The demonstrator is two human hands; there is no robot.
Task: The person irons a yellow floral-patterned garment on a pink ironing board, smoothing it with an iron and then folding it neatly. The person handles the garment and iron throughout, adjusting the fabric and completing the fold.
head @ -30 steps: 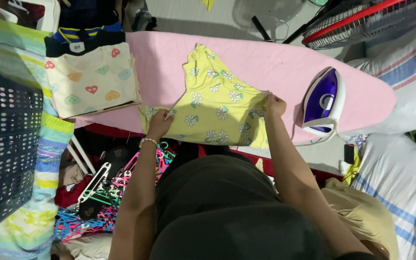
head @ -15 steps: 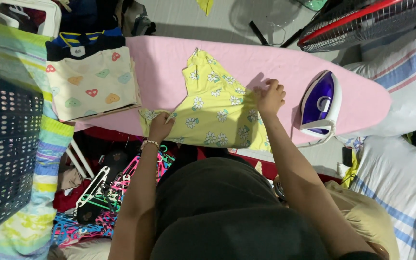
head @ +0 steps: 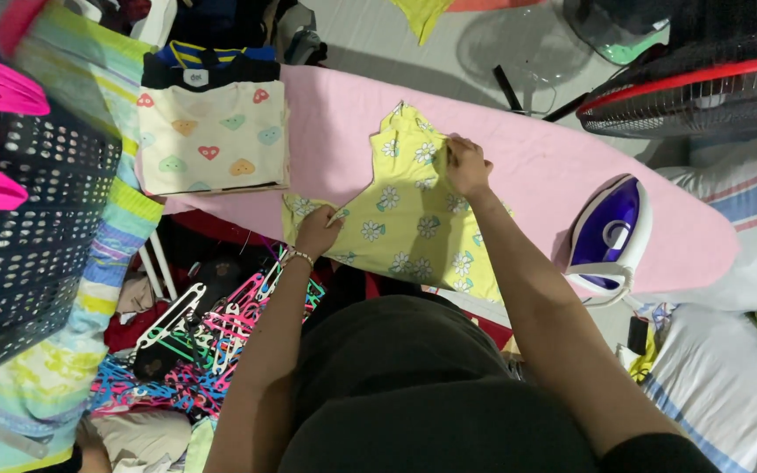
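Fabric in pale yellow with white daisies, a small child's garment, lies spread across the middle of a pink ironing board, its lower edge hanging over the near side toward the person. The left hand rests on the garment's left hem, fingers curled and closed around a pinch of cloth at the corner, apparently pinning that side so the piece stays taut. The right hand sits higher up near the narrow top of the garment, fingers bent and closed on a fold of fabric there; the two grips pull away from each other along a diagonal, which keeps the cloth flat against the padded surface. A purple and white iron stands on its heel at the right end of the board, well apart from both hands and clear of the cloth, likely parked there so its hot plate touches nothing. A folded cream shirt with coloured hearts lies at the board's left end on a dark folded piece, kept aside from the working area. Below the board a heap of coloured plastic hangers litters the floor, and a black laundry basket stands to the left.
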